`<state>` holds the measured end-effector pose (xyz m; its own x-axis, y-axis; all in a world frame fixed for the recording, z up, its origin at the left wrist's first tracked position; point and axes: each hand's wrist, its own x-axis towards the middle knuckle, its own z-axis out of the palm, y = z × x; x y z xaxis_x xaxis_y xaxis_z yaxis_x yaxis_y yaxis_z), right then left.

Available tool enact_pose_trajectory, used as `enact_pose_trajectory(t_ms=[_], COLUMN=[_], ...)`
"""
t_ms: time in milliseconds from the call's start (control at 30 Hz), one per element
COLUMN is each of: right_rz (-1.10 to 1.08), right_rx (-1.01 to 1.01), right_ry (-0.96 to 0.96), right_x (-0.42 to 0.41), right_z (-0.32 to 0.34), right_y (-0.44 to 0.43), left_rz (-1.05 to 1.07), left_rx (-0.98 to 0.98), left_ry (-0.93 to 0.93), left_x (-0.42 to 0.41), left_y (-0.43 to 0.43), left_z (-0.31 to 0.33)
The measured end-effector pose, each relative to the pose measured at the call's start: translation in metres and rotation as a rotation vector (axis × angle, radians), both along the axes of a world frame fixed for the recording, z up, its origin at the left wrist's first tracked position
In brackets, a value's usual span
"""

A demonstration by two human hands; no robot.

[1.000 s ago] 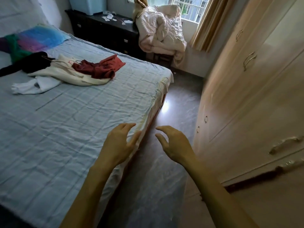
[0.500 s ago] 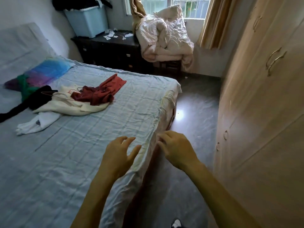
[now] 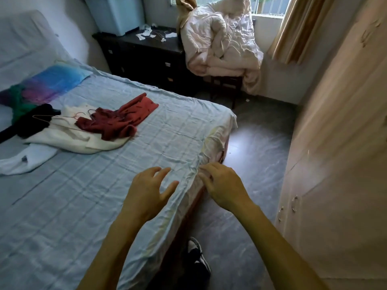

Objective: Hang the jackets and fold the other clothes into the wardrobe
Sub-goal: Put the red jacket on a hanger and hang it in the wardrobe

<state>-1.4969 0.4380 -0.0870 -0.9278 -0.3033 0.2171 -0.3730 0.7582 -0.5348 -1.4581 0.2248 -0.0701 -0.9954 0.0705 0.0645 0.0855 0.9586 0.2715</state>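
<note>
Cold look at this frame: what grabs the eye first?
Two bare forearms reach in from below: left hand spread over the bed, right hand at its edge, neither holding clothes. Mid-left on the bed lies the pile, a red garment on top of a cream garment. The closed wardrobe fills the right side.

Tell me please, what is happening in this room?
A person stands by the bed with both hands open: the left hand over it, the right hand at its edge. Neither holds anything. The clothes lie farther up the bed: a red garment on a white garment, a black garment beside them, and wire hangers on top. The wardrobe doors are shut.
</note>
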Motion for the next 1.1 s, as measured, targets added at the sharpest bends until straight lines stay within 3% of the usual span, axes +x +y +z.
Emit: enact_pose_trajectory(t_ms=[333,567,1100], right_rz=[0.094,0.201,0.833], right_rx=[0.128,0.111,0.1], right_ry=[-0.063,-0.126,-0.151], right_x=[-0.201,-0.306,-0.539], right_z=[0.007,-0.003,-0.027], right_y=[0.0,-0.02,-0.089], left_rz=[0.089,0.192,0.822], left_rx=[0.152,0.199,0.203], left_ry=[-0.021,-0.026,-0.044], left_x=[-0.189,-0.272,-0.414], left_y=[0.003,0.001,0.013], left_z=[-0.027,-0.03,-0.023])
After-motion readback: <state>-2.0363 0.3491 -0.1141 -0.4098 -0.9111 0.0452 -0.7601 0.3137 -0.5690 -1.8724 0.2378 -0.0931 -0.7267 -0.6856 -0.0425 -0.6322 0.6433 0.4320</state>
